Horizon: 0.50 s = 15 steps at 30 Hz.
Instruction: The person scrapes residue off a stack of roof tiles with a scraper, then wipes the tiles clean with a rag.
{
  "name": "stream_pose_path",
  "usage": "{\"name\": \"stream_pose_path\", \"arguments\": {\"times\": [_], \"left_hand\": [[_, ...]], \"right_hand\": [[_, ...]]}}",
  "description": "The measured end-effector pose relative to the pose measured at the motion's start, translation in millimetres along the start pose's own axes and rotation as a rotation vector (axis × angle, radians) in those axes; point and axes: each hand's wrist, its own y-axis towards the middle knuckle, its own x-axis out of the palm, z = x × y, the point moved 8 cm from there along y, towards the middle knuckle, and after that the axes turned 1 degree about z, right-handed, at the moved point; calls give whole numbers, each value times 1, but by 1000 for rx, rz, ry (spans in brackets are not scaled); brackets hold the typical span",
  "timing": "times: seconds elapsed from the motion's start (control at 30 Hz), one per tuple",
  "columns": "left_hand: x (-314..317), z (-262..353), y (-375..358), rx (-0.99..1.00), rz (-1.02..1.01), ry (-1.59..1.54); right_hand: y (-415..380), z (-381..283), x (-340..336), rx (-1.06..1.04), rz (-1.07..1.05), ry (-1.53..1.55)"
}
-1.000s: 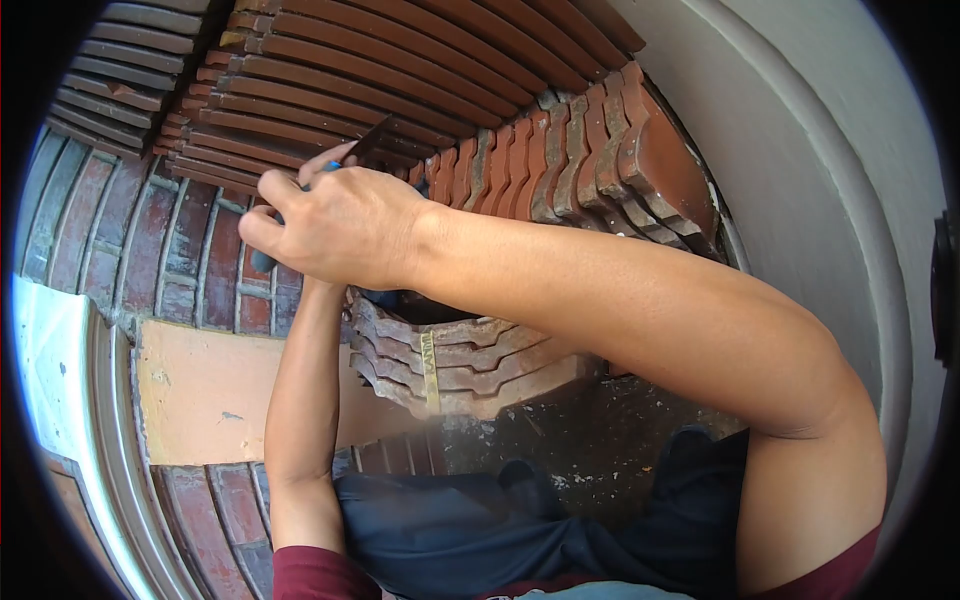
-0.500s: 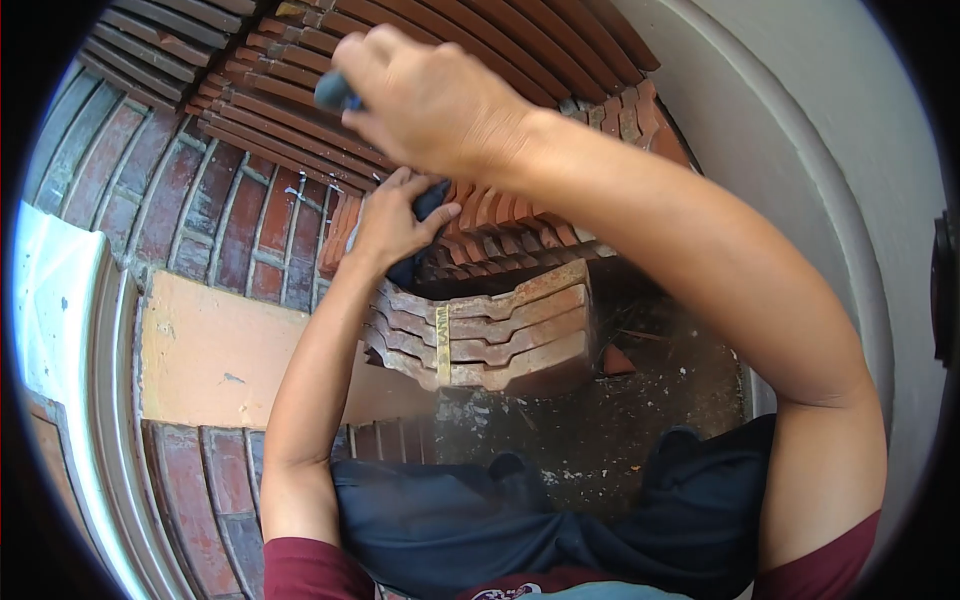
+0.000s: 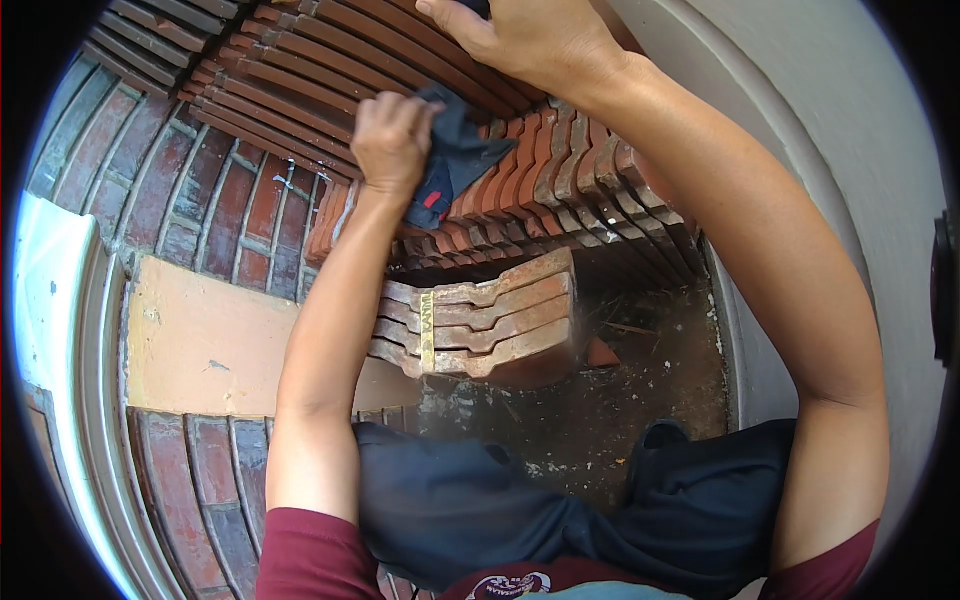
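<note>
Gripping dark cloth point(image 3: 458, 148), your left hand point(image 3: 392, 142) is at eleven o'clock — your right hand point(image 3: 545, 42), twelve, grips a dark object point(image 3: 474, 6).

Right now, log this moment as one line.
left hand: holding dark cloth | right hand: at dark object, cut off by frame | cloth: over red tiles | red shard: on floor

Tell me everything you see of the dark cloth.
The dark cloth looks like soft fabric, slate to navy, with a small red patch on its lower part. It lies rumpled over the reddish-brown tiles, one corner pointing right. The left hand grips its left side with curled fingers. Motion blur hides finer detail.
</note>
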Motion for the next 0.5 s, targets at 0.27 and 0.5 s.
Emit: {"name": "stream_pose_path", "arguments": {"times": [0.27,0.5], "left_hand": [[-18,-31,5,59,-18,129],[-2,-10,-12,160,-90,157]], "right_hand": [[-11,9,0,-63,-22,53],[-9,8,1,-77,-18,41]]}}
